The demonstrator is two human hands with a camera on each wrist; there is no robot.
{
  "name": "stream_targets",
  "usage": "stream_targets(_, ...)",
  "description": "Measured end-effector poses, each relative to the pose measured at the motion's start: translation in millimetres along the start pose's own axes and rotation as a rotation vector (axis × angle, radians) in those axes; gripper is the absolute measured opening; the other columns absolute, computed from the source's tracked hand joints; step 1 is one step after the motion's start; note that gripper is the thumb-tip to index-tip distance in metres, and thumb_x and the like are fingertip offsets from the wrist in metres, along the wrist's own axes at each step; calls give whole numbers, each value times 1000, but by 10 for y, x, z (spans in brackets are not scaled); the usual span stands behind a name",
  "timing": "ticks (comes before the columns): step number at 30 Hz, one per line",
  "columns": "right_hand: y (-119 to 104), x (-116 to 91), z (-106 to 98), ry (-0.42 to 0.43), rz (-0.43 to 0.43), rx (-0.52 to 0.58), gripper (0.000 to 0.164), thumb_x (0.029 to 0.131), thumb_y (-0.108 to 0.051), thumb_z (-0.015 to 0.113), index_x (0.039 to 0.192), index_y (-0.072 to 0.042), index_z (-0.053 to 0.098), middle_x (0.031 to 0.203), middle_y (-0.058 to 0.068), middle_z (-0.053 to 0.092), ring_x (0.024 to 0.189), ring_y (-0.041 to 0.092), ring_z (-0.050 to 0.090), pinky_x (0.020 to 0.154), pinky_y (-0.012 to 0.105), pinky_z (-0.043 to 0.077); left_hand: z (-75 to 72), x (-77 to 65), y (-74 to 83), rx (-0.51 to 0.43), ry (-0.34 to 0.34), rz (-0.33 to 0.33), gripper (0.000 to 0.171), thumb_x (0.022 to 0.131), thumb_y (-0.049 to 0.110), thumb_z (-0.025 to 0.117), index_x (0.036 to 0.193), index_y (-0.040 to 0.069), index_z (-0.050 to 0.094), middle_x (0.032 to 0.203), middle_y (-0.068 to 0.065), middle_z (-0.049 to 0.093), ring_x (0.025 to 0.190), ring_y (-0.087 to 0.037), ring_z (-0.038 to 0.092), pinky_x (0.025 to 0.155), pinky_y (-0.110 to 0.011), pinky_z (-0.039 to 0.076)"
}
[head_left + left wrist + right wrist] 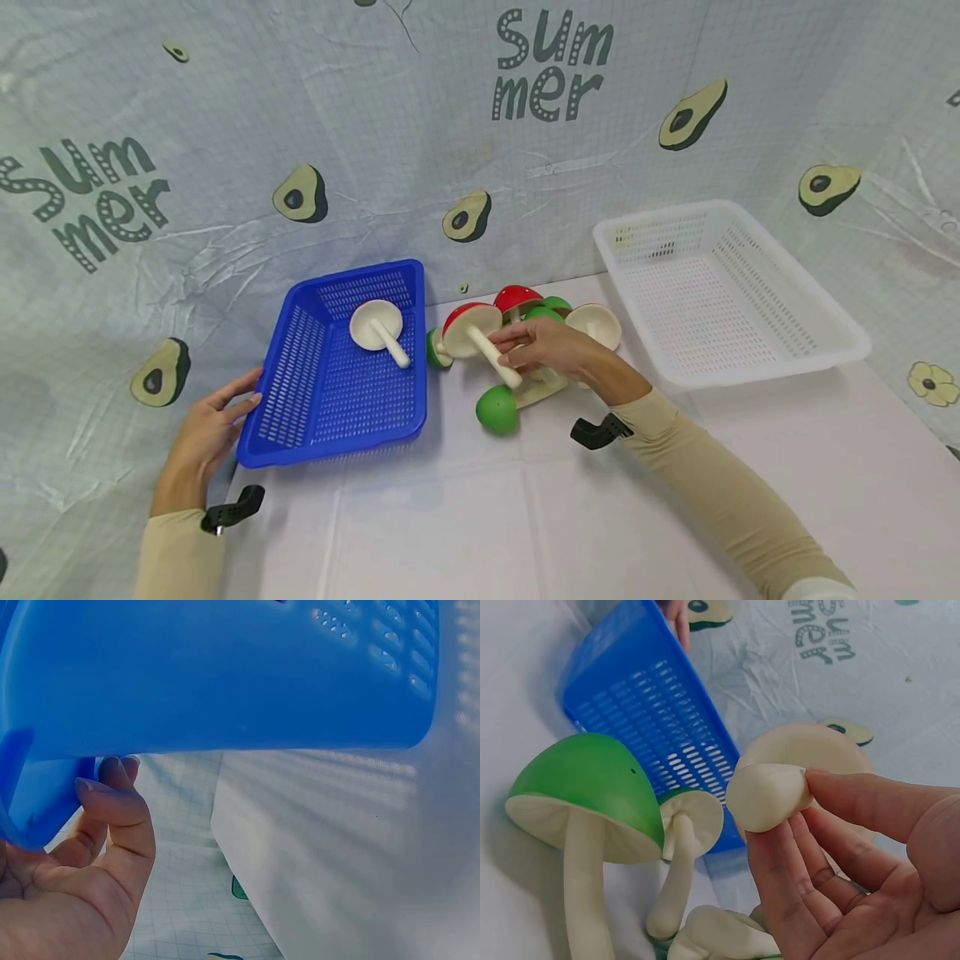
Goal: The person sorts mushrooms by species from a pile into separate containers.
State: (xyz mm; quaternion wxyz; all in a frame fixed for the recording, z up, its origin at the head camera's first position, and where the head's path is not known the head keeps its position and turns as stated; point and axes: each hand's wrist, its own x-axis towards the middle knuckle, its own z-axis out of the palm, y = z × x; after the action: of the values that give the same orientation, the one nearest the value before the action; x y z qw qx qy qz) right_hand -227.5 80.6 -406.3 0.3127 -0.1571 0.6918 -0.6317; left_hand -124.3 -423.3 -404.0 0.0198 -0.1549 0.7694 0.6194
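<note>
My right hand [546, 346] pinches the white stem of a red-capped toy mushroom [472, 325] between thumb and fingers. The mushroom is above the pile, cap towards the blue basket. In the right wrist view the stem end [769, 796] points at the camera. My left hand [213, 429] grips the left rim of the blue basket [330, 457], fingers curled at its edge in the left wrist view. One mushroom [377, 325] lies in that basket, pale underside up. Near the right hand lie a green-capped mushroom [497, 410], another red-capped one [517, 297] and several more, partly hidden.
A white plastic basket [757, 375] stands on the right of the white table [450, 517]. Behind the table hangs a pale sheet [390, 142] printed with avocados and lettering. A small green mushroom [438, 348] lies against the blue basket's right side.
</note>
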Motion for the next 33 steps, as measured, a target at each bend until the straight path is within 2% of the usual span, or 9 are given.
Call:
stream_targets(13, -106, 56, 67, 5, -35, -8, 48, 92, -5, 70, 139, -3, 60, 122, 12, 68, 103, 19, 69, 86, 35, 59, 1, -3, 13, 21, 2, 1, 65, 100, 20, 67, 157, 7, 38, 118, 14, 52, 93, -1, 64, 74, -17, 55)
stream_targets(26, -184, 171, 149, -37, -69, 11, 50, 94, -11, 72, 142, -11, 59, 127, 10, 66, 105, 22, 67, 90, 43, 58, -12, 4, -16, -4, 0, -6, 65, 100, 17, 66, 157, 7, 37, 119, 11, 50, 92, -2, 64, 74, -18, 56)
stream_targets(33, -224, 233, 216, -70, -68, 64, 51, 94, -10, 72, 143, -11, 58, 128, 11, 65, 107, 23, 67, 87, 35, 59, -15, 6, -21, -4, 2, -5, 64, 100, 17, 66, 157, 8, 37, 119, 12, 50, 92, -2, 64, 74, -18, 56)
